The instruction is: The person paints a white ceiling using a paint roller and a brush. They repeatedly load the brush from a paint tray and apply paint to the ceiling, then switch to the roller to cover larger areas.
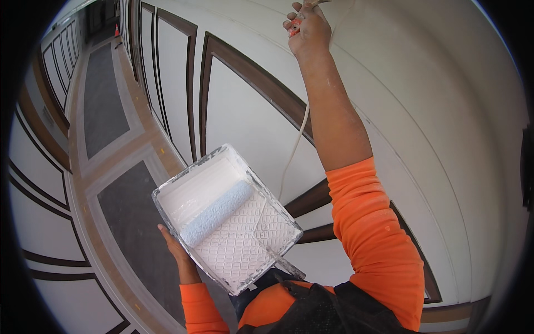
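Observation:
My left hand (173, 245) supports a paint tray (293, 227) from its left side, and most of the fingers are hidden beneath it. White paint coats the tray, whose rim is smeared with grey. Across the ribbed slope lies a pale blue-white paint roller (218, 212), its thin wire frame leading to a handle (286, 263) over the near edge. My right hand (311, 30) is raised high at the upper wall, fingers closed round a red-handled tool (295, 26). The tool's greyish end is partly cut off by the view's top, so its kind is unclear.
A pale wall (245, 111) with dark brown trim frames (256, 83) rises close on the right. A thin white cable (293, 150) hangs beside my right arm. The corridor floor has grey covering (130, 214) and brown strips; an orange cone (117, 30) stands far off.

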`<state>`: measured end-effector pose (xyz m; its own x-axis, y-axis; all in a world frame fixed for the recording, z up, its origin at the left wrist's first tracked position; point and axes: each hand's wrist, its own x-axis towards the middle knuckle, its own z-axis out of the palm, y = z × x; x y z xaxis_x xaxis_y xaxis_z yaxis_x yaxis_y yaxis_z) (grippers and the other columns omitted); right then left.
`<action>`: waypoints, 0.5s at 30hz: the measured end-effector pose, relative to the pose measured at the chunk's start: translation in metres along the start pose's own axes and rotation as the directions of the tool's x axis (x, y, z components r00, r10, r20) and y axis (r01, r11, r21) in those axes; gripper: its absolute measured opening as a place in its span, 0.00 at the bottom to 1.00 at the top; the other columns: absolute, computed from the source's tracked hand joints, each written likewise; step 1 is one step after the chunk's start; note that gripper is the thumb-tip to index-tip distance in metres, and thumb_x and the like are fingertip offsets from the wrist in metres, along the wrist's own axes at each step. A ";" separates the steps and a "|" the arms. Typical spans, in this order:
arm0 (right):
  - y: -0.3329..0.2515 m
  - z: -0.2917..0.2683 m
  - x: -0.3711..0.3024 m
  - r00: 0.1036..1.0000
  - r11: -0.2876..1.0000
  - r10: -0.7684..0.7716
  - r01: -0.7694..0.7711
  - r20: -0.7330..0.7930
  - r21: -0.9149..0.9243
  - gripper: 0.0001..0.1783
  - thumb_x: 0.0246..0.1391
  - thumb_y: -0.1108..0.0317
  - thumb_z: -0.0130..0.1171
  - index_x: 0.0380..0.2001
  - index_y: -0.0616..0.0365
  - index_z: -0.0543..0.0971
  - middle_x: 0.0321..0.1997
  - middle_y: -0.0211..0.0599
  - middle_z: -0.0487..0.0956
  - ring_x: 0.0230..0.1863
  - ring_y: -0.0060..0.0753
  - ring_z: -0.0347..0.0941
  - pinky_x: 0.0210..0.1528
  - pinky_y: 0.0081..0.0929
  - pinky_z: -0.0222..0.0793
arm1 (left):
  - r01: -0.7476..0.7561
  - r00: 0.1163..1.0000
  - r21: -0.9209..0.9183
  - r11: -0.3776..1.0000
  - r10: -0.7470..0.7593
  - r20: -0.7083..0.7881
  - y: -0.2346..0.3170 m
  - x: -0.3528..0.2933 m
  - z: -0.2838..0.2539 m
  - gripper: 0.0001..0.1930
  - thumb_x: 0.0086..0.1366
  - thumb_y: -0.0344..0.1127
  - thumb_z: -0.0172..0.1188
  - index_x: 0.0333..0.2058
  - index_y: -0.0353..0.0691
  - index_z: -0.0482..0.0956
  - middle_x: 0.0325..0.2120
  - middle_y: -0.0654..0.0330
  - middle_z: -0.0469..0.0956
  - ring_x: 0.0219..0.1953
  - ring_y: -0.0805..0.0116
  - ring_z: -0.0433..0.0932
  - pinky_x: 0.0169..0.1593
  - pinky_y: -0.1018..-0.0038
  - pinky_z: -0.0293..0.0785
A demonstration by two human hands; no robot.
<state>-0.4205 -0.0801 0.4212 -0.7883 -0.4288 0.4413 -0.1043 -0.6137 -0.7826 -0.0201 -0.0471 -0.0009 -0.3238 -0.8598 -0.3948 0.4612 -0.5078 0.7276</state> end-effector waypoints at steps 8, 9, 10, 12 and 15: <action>-0.003 -0.002 0.013 0.999 0.995 -0.015 0.012 0.032 0.101 0.21 0.70 0.58 0.52 0.58 0.58 0.72 0.43 0.36 0.72 0.28 0.24 0.65 0.27 0.22 0.66 | 0.031 1.000 -0.018 0.999 -0.031 -0.003 -0.007 0.009 -0.009 0.45 0.72 0.68 0.37 0.64 0.26 0.64 0.62 0.45 0.68 0.62 0.53 0.70 0.65 0.67 0.63; -0.006 0.002 0.014 0.999 0.995 -0.014 0.011 0.033 0.100 0.20 0.70 0.58 0.52 0.59 0.58 0.72 0.43 0.36 0.72 0.28 0.24 0.65 0.27 0.22 0.66 | 0.024 1.000 -0.034 0.999 -0.024 0.002 -0.008 0.009 -0.009 0.45 0.72 0.69 0.37 0.64 0.26 0.64 0.62 0.45 0.69 0.62 0.54 0.70 0.65 0.67 0.63; -0.009 0.005 0.014 0.999 0.995 -0.012 0.009 0.035 0.098 0.20 0.70 0.59 0.51 0.59 0.57 0.72 0.44 0.36 0.72 0.28 0.24 0.65 0.27 0.22 0.65 | 0.017 1.000 -0.050 0.999 -0.017 0.007 -0.009 0.010 -0.009 0.45 0.72 0.69 0.37 0.64 0.26 0.64 0.62 0.45 0.69 0.61 0.54 0.70 0.65 0.67 0.64; -0.017 0.013 0.015 1.000 0.996 0.012 -0.010 -0.025 0.089 0.19 0.71 0.61 0.50 0.59 0.56 0.71 0.44 0.36 0.71 0.28 0.24 0.65 0.27 0.22 0.65 | 0.012 1.000 -0.034 0.999 -0.012 -0.007 -0.009 0.010 -0.009 0.45 0.72 0.69 0.37 0.64 0.26 0.65 0.61 0.45 0.70 0.61 0.54 0.71 0.64 0.68 0.64; -0.020 0.017 0.016 0.998 0.995 0.024 -0.017 -0.066 0.103 0.18 0.71 0.63 0.48 0.60 0.54 0.71 0.44 0.35 0.71 0.29 0.23 0.64 0.28 0.21 0.64 | 0.031 0.999 0.022 0.999 -0.030 -0.034 -0.007 0.010 -0.009 0.45 0.72 0.69 0.37 0.64 0.27 0.64 0.61 0.46 0.69 0.60 0.54 0.71 0.64 0.67 0.65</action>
<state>-0.4204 -0.0861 0.4514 -0.8290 -0.3984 0.3925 -0.0282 -0.6712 -0.7408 -0.0189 -0.0522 -0.0149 -0.3093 -0.8455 -0.4352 0.4326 -0.5326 0.7275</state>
